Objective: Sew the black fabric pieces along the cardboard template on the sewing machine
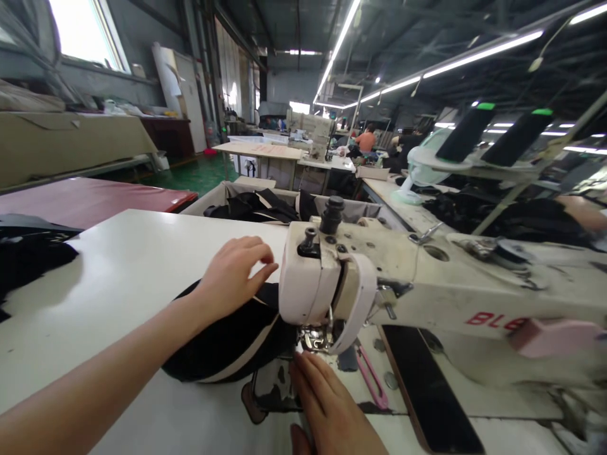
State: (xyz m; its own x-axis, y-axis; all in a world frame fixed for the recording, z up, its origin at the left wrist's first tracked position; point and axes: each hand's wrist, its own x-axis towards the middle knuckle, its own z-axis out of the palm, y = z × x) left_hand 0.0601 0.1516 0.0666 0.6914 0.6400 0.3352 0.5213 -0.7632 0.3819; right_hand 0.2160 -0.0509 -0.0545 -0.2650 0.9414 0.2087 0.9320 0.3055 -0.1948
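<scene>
A cream sewing machine [427, 284] stands on the white table [118, 272]. Black fabric with a beige stripe [227, 347] lies bunched left of the needle and presser foot [315, 338]. My left hand [232, 275] rests on top of this fabric behind the machine head, fingers loosely spread. My right hand [327, 404] lies flat on the table just in front of the presser foot, fingertips pressing the fabric edge near the needle plate.
A pink thread snipper [372, 379] lies right of the needle. More black cloth [28, 253] sits at the table's left edge. A bin of dark fabric [256, 205] stands behind. Two black thread cones [493, 133] tower at right. Other workstations and people are farther back.
</scene>
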